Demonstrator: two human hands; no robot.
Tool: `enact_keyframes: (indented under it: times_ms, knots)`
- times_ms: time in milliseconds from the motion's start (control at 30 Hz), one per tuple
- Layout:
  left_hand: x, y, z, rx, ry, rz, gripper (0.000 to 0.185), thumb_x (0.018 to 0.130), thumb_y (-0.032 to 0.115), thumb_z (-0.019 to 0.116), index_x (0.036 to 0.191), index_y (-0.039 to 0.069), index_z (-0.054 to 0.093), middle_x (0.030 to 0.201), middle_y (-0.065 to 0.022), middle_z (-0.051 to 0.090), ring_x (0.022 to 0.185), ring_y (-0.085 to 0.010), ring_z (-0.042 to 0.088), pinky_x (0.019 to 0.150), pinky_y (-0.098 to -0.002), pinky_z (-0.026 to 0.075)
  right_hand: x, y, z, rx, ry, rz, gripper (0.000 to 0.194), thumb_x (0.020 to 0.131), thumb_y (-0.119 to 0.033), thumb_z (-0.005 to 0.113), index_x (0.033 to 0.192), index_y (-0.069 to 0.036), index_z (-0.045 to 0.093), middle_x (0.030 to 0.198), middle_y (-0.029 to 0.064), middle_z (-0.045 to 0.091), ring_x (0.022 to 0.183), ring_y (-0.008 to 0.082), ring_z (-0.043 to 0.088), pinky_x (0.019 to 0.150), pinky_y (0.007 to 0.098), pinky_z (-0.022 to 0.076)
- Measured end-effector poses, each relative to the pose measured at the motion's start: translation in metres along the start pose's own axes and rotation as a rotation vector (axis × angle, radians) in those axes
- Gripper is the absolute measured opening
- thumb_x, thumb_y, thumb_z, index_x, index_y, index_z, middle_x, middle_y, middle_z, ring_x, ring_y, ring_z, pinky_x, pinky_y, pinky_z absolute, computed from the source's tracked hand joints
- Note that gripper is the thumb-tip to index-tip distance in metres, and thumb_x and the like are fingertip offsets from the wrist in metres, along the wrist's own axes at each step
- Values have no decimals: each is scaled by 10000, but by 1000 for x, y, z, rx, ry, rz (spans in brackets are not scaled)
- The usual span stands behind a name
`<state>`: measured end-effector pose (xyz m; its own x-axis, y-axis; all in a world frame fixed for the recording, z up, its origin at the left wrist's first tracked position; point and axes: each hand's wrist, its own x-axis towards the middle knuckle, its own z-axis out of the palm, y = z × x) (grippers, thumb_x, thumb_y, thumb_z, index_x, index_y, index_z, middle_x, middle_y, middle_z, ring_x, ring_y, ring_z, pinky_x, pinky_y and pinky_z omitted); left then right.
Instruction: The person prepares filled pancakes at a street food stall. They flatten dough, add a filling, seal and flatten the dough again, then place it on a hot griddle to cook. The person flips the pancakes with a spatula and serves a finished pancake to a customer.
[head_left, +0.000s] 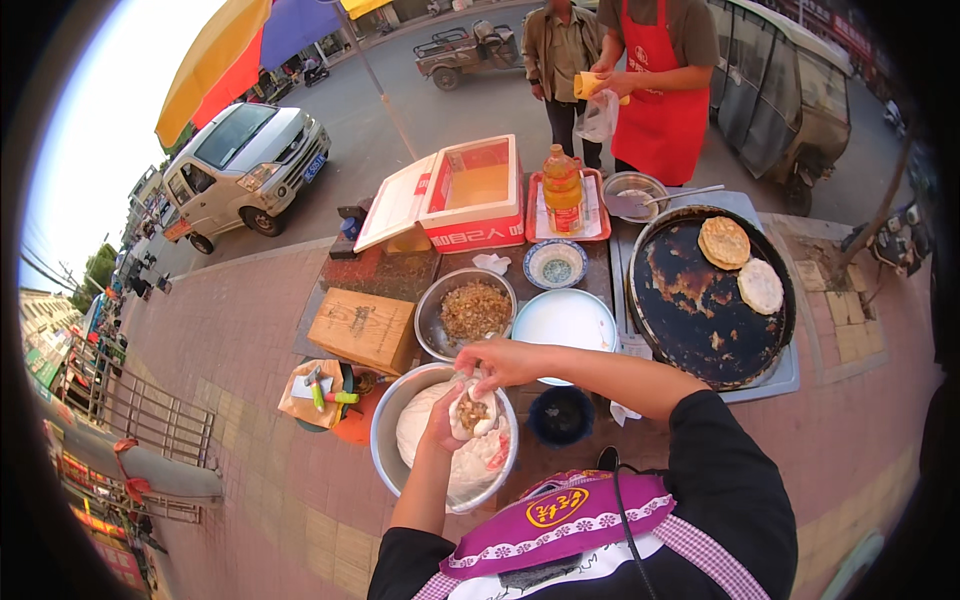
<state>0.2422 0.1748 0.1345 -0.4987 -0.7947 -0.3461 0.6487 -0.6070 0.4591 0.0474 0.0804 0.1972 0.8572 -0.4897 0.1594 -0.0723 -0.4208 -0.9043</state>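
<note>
My left hand cups a piece of white dough with chopped filling in its middle, above a large basin of dough. The fingers of my right hand pinch the dough's upper edge. Just beyond my hands, a steel bowl holds brown chopped filling. Right of it lies a round white tray or lid, partly behind my right forearm. On the large black griddle at the right rest browned flatbreads and a paler one.
A wooden box, a foam box, an oil bottle and a patterned bowl stand about the table. A dark bowl sits near me. Across the table stand a person in a red apron and another person.
</note>
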Motion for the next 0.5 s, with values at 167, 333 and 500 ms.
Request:
enact_keyframes:
  times_ms: [167,333,500]
  knots:
    - [-34,20,-31,198,-119,-50,597,951,530,452,1295,42,462,1079,-286,597,936,-381,641,630,-429,565,11,-8,42,-20,-22,-44,217,804,-142,765,914,-10,633,948,90,646,810,198,633,688,328,498]
    - [-52,32,-61,267,-310,-127,741,883,618,544,1358,69,395,1089,-299,596,892,-363,665,637,-414,577,27,-19,75,-82,33,-145,244,778,-144,784,897,-13,617,932,97,659,848,215,644,706,343,506]
    - [-67,35,-72,318,-204,-155,961,735,815,517,1246,1,490,995,-282,607,837,-365,661,490,-361,546,23,-32,82,-102,-95,87,274,775,-140,773,977,-31,624,869,104,642,780,215,619,683,345,480]
